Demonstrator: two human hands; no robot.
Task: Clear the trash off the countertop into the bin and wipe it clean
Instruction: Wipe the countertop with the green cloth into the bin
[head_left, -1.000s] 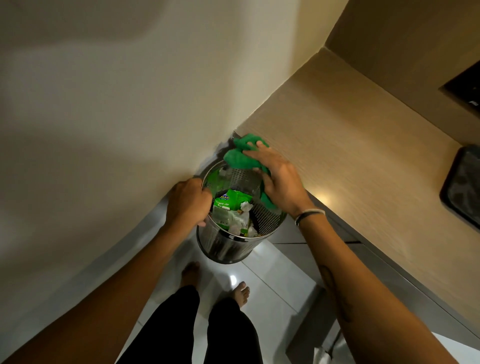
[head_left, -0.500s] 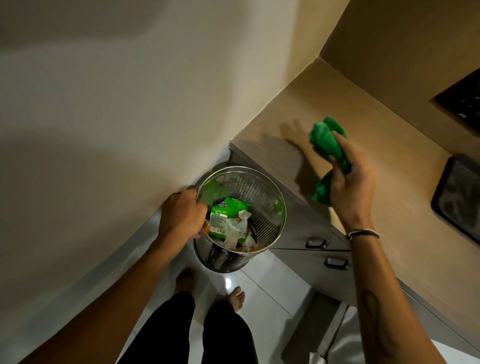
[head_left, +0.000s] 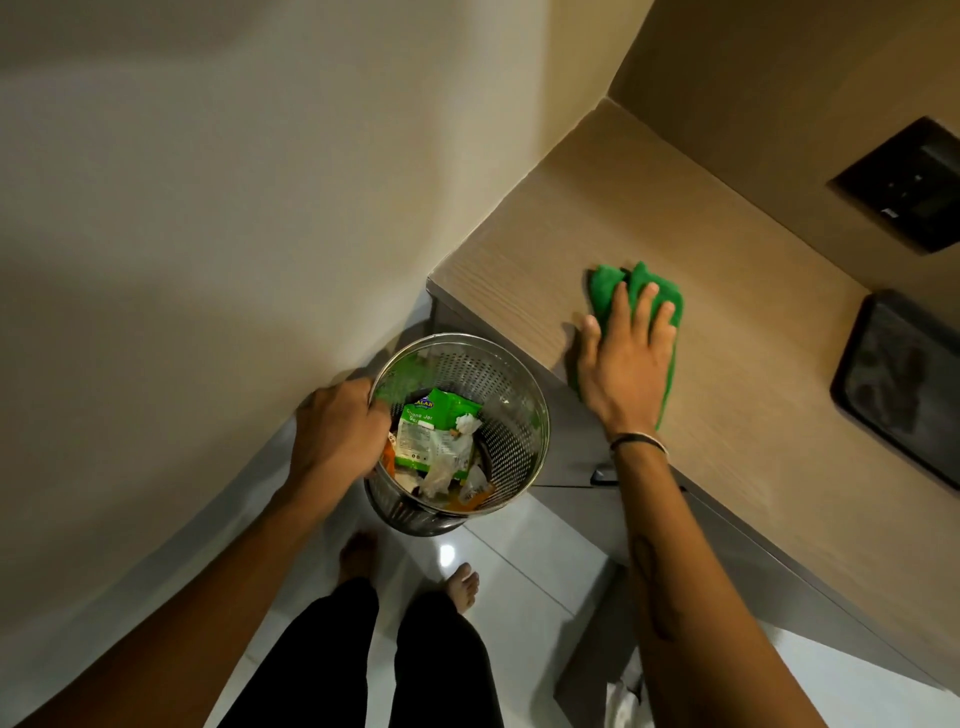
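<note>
Green cloth (head_left: 608, 291) is lying bunched on the wood surface (head_left: 727, 364), under my right hand (head_left: 623, 364). My fingers (head_left: 647, 306) there are spreading wide and flat, pressing the cloth down, not curling round it; cloth edges are sticking out past my fingertips and beside my wrist. Thumb is touching bare surface just beside the cloth.

Metal mesh bin (head_left: 498, 395) is sitting off the surface edge, below and left of my right fingers. My left hand (head_left: 337, 431) is gripping the bin's near rim, fingers curling tight over it and reaching inside. Bin is holding a green snack packet (head_left: 431, 431), crumpled white paper and orange scraps.

Dark tray (head_left: 898, 384) is resting on the surface well right of my right fingers. Dark wall panel (head_left: 909, 182) is beyond them. My bare feet are on the tiled floor (head_left: 519, 566) under the bin.
</note>
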